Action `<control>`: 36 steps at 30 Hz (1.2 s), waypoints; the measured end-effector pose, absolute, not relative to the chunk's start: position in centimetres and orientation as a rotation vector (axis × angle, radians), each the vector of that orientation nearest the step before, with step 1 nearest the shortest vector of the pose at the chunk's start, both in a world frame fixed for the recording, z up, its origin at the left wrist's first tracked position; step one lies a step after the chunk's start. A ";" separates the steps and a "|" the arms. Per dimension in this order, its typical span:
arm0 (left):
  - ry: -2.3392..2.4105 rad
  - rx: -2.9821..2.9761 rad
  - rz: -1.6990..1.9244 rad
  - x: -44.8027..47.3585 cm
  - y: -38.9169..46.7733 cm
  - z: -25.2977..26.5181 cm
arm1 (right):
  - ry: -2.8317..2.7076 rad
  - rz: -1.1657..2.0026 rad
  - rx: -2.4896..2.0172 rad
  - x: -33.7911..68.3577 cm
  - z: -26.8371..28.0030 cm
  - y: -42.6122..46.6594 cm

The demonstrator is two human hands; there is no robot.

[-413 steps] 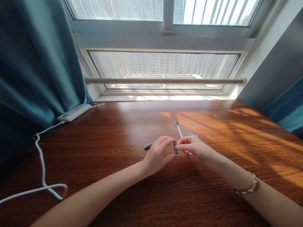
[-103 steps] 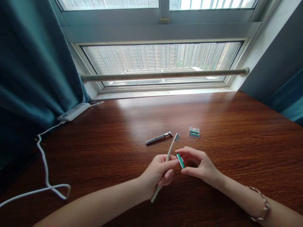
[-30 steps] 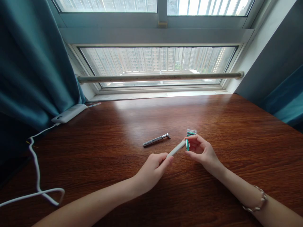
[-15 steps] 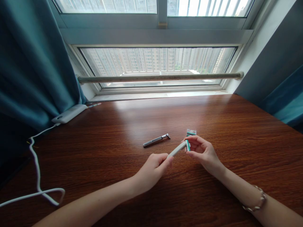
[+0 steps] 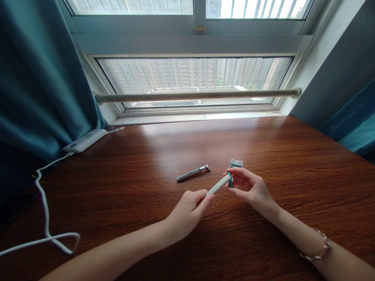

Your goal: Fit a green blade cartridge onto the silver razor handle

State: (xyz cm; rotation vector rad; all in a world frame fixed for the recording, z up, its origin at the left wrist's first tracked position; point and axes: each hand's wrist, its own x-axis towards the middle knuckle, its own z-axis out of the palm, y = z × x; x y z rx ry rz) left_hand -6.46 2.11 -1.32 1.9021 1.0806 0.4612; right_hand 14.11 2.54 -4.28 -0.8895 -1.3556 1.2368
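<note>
My left hand [image 5: 187,214] is closed around the handle of a slim white brush [image 5: 218,185], with short dark bristles under its far end. That end meets a green-edged razor cartridge [image 5: 230,180], pinched between the thumb and fingers of my right hand [image 5: 252,187]. Whether the cartridge is fixed to the brush end or only touching it, I cannot tell. Left of the brush tip lies a silver and black razor handle [image 5: 192,173] on the table. Just behind my right fingers sits a small clear and green cartridge case [image 5: 236,163], partly hidden by them.
The brown wooden table [image 5: 131,164] reaches back to the window sill. A white power strip [image 5: 86,141] lies at the back left beside the blue curtain [image 5: 43,78], and its white cable [image 5: 45,207] loops down the left side. A pipe [image 5: 199,95] crosses the window.
My right hand has turned the razor cartridge slightly and shifted it a little left against the brush end. The left hand has hardly moved.
</note>
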 end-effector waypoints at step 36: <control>1.084 1.727 0.554 -6.3 1.9 -1.8 | -1.517 1.039 -1.004 14.7 -3.9 2.4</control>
